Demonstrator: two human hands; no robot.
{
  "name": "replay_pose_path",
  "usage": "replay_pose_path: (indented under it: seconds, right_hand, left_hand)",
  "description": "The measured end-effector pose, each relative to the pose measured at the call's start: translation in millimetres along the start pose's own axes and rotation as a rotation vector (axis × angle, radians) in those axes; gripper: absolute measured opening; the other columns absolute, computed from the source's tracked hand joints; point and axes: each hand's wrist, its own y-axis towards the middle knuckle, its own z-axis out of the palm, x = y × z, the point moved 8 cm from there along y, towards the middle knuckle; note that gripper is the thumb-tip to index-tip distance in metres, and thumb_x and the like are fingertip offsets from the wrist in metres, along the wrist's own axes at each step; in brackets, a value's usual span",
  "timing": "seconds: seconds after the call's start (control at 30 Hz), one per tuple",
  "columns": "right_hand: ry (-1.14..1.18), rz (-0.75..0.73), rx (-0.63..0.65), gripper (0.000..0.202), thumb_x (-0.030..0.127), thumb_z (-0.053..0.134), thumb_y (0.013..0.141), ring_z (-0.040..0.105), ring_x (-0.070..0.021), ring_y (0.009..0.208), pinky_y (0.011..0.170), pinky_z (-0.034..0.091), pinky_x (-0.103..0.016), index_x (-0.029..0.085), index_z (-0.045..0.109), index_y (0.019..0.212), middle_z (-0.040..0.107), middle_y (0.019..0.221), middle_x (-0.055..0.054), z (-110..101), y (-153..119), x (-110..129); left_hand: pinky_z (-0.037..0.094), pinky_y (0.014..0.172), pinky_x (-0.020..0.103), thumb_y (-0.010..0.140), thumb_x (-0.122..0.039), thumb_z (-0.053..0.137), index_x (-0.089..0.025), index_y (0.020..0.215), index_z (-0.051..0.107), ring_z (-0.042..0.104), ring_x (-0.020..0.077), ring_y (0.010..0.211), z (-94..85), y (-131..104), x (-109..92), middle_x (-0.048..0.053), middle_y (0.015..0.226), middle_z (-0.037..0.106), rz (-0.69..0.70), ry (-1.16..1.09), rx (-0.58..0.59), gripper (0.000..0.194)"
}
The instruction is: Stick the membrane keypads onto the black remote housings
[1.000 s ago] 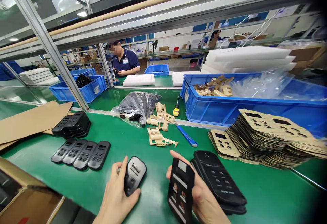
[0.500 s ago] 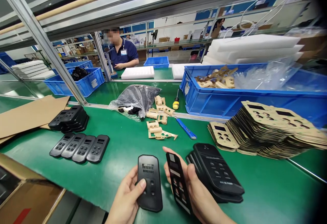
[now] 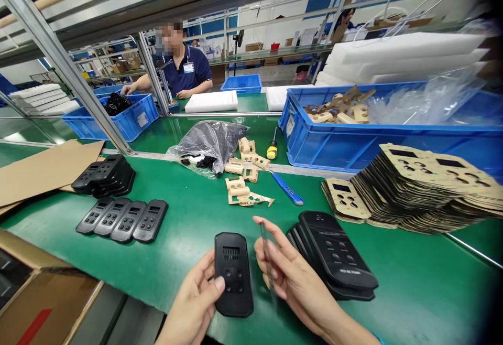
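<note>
Holding a black shell (image 3: 233, 273) at lower centre, the left hand (image 3: 195, 303) grips it; the right hand (image 3: 291, 282) pinches a thin overlay (image 3: 265, 257) edge-on. Next, I judge, the overlay needs careful aligning over the shell's face.

Factory assembly line

Green benches (image 3: 188, 219) under metal racking (image 3: 70, 67) carry blue bins (image 3: 353, 146), stacked black covers (image 3: 106, 177) and foam sheets (image 3: 393, 56); a uniformed worker (image 3: 184, 69) sits opposite.

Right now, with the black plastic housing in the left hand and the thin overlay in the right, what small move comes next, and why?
Probably turn the thin dark overlay sheet flat and bring it over the black plastic remote housing. The right hand holds it edge-on beside the housing, which the left hand holds face-up, button holes uncovered.
</note>
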Motion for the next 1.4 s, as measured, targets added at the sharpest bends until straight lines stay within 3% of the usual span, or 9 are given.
replay_pose_path:
  seconds: [0.1, 0.23, 0.33, 0.57, 0.87, 1.1, 1.27, 1.4]
  right_hand:
    - [-0.155, -0.059, -0.021, 0.053, 0.049, 0.065, 0.082, 0.028, -0.0042, 0.044, 0.035, 0.030, -0.011, 0.031, 0.046, 0.128, 0.040, 0.064, 0.008, -3, 2, -2]
    - [-0.395, -0.102, 0.059, 0.055, 0.051, 0.056, 0.087, 0.038, -0.0045, 0.036, 0.035, 0.034, -0.014, 0.022, 0.041, 0.132, 0.038, 0.053, 0.011, 0, 3, -8]
    - [-0.500, -0.115, 0.065, 0.053, 0.051, 0.055, 0.087, 0.043, -0.0046, 0.035, 0.034, 0.036, -0.015, 0.020, 0.045, 0.129, 0.040, 0.059, 0.009, 0, 2, -9]
    - [-0.548, -0.157, 0.049, 0.046, 0.048, 0.053, 0.088, 0.046, -0.0007, 0.037, 0.034, 0.039, -0.016, 0.022, 0.049, 0.126, 0.044, 0.087, 0.001, 4, 0, -7]
    - [-0.556, -0.209, 0.022, 0.040, 0.042, 0.056, 0.088, 0.051, -0.0036, 0.042, 0.038, 0.049, -0.020, 0.028, 0.052, 0.126, 0.040, 0.085, 0.003, -1, 2, -11]
    - [-0.592, -0.225, 0.013, 0.043, 0.043, 0.057, 0.086, 0.048, -0.0022, 0.039, 0.034, 0.046, -0.018, 0.031, 0.053, 0.127, 0.036, 0.081, 0.005, -1, 2, -10]
    - [-0.618, -0.212, -0.020, 0.051, 0.043, 0.058, 0.085, 0.047, -0.0029, 0.043, 0.035, 0.042, -0.016, 0.031, 0.045, 0.134, 0.040, 0.086, 0.003, -8, 3, -10]
    - [-0.652, -0.171, 0.064, 0.048, 0.045, 0.055, 0.088, 0.046, -0.0061, 0.047, 0.039, 0.040, -0.016, 0.023, 0.046, 0.129, 0.052, 0.078, 0.001, -4, 5, -13]
  left_hand:
    - [0.034, 0.106, 0.037, 0.084, -0.026, 0.065, -0.023, 0.120, 0.063, 0.049, 0.0247, 0.123, -0.7, -1, 2, 0.008, 0.123, 0.063, -0.052, -0.068, -0.041, 0.036]
    - [0.033, 0.106, 0.039, 0.086, -0.022, 0.061, -0.022, 0.123, 0.061, 0.053, 0.0241, 0.119, 6.0, -1, 5, 0.008, 0.117, 0.067, -0.078, -0.113, -0.023, 0.037]
    - [0.034, 0.106, 0.039, 0.087, -0.022, 0.061, -0.022, 0.124, 0.059, 0.055, 0.0239, 0.117, 10.6, -1, 5, 0.008, 0.113, 0.068, -0.078, -0.126, -0.004, 0.038]
    - [0.038, 0.102, 0.039, 0.087, -0.023, 0.061, -0.022, 0.124, 0.058, 0.057, 0.0241, 0.113, 11.7, -1, 8, 0.008, 0.112, 0.068, -0.081, -0.114, -0.015, 0.037]
    - [0.041, 0.099, 0.039, 0.087, -0.026, 0.059, -0.022, 0.125, 0.057, 0.057, 0.0255, 0.113, 6.6, 0, 14, 0.009, 0.117, 0.066, -0.048, -0.100, -0.058, 0.038]
    - [0.037, 0.105, 0.036, 0.081, -0.028, 0.068, -0.027, 0.125, 0.059, 0.046, 0.0266, 0.126, 7.4, 0, 15, 0.006, 0.130, 0.059, 0.042, -0.026, -0.065, 0.045]
    - [0.040, 0.103, 0.036, 0.081, -0.033, 0.068, -0.028, 0.129, 0.055, 0.044, 0.0284, 0.128, 7.0, -2, 13, 0.005, 0.134, 0.056, 0.097, 0.105, -0.070, 0.050]
    - [0.032, 0.109, 0.040, 0.081, -0.038, 0.067, -0.024, 0.132, 0.053, 0.037, 0.0300, 0.133, 6.8, -2, 11, 0.006, 0.138, 0.053, 0.064, 0.148, -0.081, 0.055]
